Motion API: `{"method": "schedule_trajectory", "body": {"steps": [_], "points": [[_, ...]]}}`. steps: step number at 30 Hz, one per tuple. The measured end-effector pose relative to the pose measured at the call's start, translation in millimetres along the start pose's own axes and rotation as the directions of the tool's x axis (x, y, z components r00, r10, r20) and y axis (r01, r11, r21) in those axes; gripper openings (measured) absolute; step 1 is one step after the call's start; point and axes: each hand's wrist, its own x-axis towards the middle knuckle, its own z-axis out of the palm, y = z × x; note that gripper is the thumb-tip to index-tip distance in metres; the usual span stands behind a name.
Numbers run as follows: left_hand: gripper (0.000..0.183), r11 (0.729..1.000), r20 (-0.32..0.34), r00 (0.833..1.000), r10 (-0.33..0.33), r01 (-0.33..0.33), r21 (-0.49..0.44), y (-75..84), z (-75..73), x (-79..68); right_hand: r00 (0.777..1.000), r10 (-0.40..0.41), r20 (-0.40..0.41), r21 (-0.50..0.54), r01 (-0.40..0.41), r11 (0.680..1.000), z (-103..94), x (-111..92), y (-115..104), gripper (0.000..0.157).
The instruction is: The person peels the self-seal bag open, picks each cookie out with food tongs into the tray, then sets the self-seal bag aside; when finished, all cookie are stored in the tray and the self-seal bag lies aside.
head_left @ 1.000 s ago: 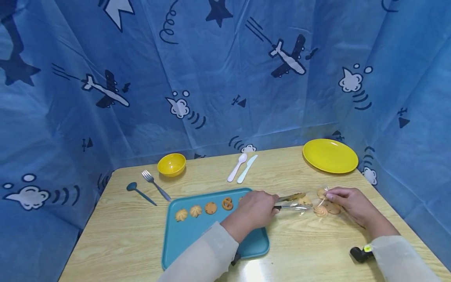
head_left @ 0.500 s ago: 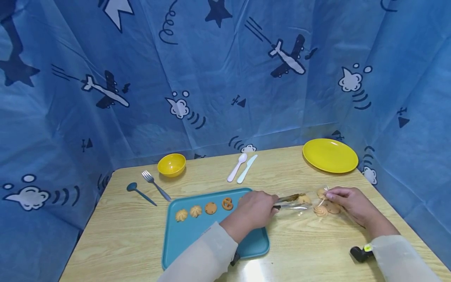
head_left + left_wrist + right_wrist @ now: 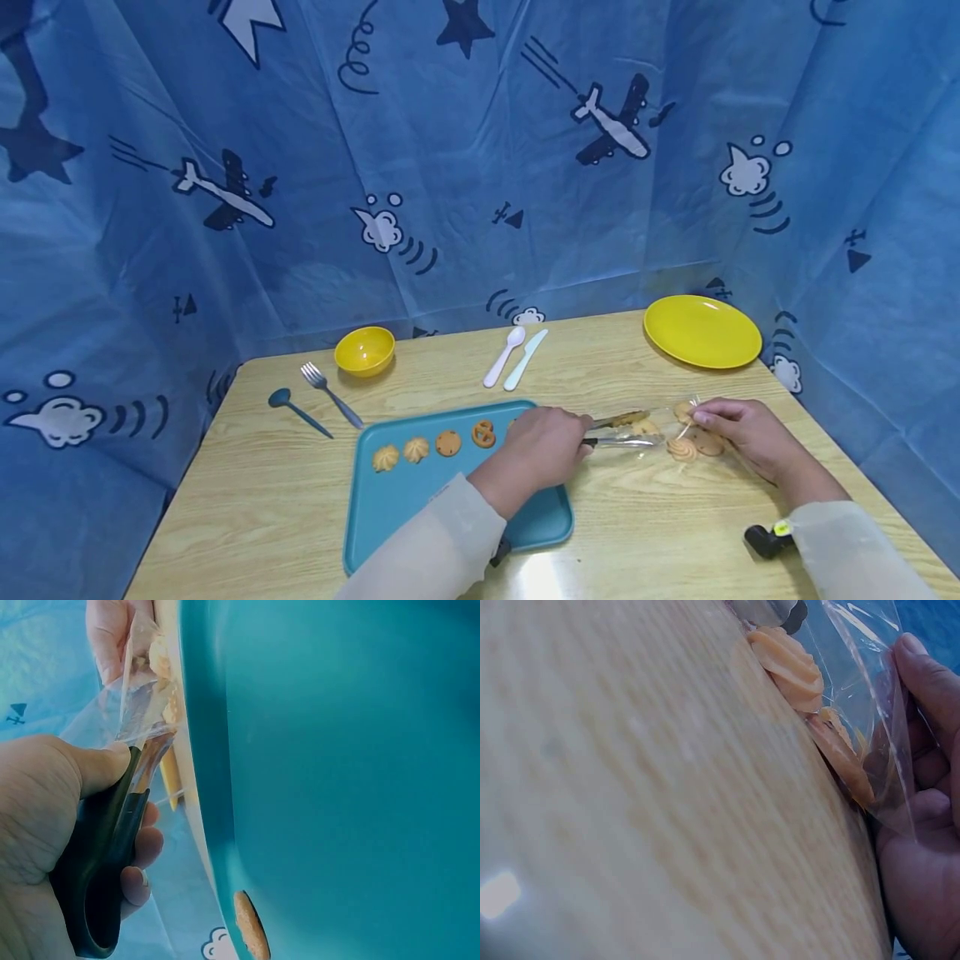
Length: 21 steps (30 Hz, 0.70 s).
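My left hand (image 3: 543, 447) grips the black handles of metal tongs (image 3: 94, 862) over the tray's right side. The tong ends reach into a clear plastic bag (image 3: 862, 667) lying on the table. Between them or right beside them is a pale cookie (image 3: 647, 427); whether it is pinched I cannot tell. My right hand (image 3: 750, 437) pinches the other end of the bag between thumb and fingers. Close to those fingers, a swirled cookie (image 3: 791, 667) and a round cookie (image 3: 708, 442) lie inside the plastic.
A teal tray (image 3: 412, 521) bears a row of cookies (image 3: 416, 449) and a pretzel (image 3: 483, 433). Behind are a yellow bowl (image 3: 365, 352), fork (image 3: 333, 395), teal spoon (image 3: 300, 412), pink spoon (image 3: 504, 358), pale knife (image 3: 527, 360) and yellow plate (image 3: 702, 332).
The tong ends shift slightly around the pale cookie inside the bag. Both hands stay in nearly the same place.
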Motion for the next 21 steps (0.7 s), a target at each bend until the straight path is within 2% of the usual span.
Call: {"method": "schedule_trajectory", "body": {"steps": [7, 11, 16, 21], "points": [[0.04, 1.0, -0.015, 1.0, 0.0, 0.0, -0.023, -6.1, -5.0, -9.4, 1.0, -0.008, 0.004, 0.041, 0.007, 0.999, 0.9, 0.3, -1.1, 0.03], [0.041, 1.0, -0.031, 0.999, 0.013, -0.014, -0.017, -13.9, -9.4, -20.8, 1.0, -0.008, -0.005, -0.007, 0.008, 1.0, -0.2, 0.0, -2.2, 0.033], [0.045, 0.999, -0.037, 0.999, 0.007, -0.008, -0.046, -29.3, -18.9, -43.0, 1.0, -0.015, -0.012, -0.02, 0.015, 1.0, -1.9, -0.4, -1.8, 0.038], [0.047, 0.998, -0.05, 0.999, -0.003, 0.0, -0.065, -52.5, -28.3, -75.7, 1.0, -0.015, -0.003, 0.015, 0.015, 1.0, -0.5, -0.3, -1.1, 0.034]]}}
